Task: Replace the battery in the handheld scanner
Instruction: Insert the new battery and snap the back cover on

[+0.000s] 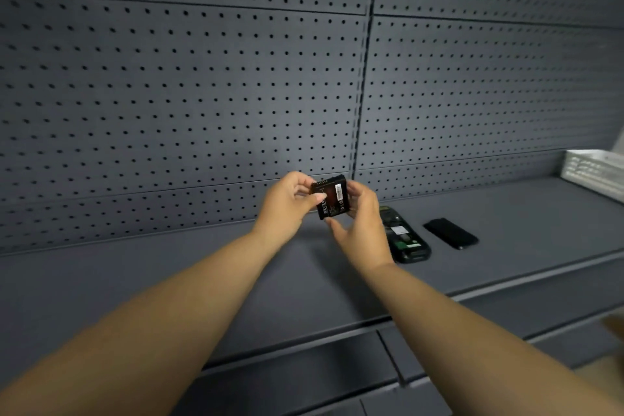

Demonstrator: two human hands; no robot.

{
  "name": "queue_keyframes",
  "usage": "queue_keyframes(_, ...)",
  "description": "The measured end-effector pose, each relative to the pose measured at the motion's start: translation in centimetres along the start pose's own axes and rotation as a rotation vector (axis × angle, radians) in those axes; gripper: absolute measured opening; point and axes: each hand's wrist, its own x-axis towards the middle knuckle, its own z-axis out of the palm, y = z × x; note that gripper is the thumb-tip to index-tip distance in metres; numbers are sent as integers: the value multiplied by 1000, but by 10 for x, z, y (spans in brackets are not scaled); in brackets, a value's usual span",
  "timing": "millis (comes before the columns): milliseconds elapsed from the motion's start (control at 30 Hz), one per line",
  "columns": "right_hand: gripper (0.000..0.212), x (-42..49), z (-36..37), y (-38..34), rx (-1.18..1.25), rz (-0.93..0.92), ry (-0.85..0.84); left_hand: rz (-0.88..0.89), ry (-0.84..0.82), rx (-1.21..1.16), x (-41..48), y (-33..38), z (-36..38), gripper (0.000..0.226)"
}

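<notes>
I hold a black battery [332, 196] with a white label up in front of me, above the grey shelf [169, 280]. My left hand [287, 203] pinches its left edge between thumb and fingers. My right hand [363, 223] curls round its right side from behind. The handheld scanner [403, 240] lies face down on the shelf just right of my right hand, its back open with the battery bay showing. The black back cover [450, 233] lies separately to the scanner's right.
A dark pegboard wall [202, 94] rises behind the shelf. A white ribbed tray [597, 169] stands at the shelf's far right. The shelf's front edge [506, 290] runs diagonally, with a lower shelf below it.
</notes>
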Motion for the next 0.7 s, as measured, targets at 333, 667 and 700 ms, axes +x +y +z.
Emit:
queue_keyframes(333, 39, 41, -124, 86, 28, 141, -125, 52, -14, 87, 28, 20, 132, 15)
queue_keyframes(667, 48, 62, -170, 140, 485, 515, -416, -223, -40, 222, 26, 17, 181, 27)
queue_keyframes(700, 45, 62, -169, 142, 500, 553, -444, -221, -61, 270, 23, 16, 180, 25)
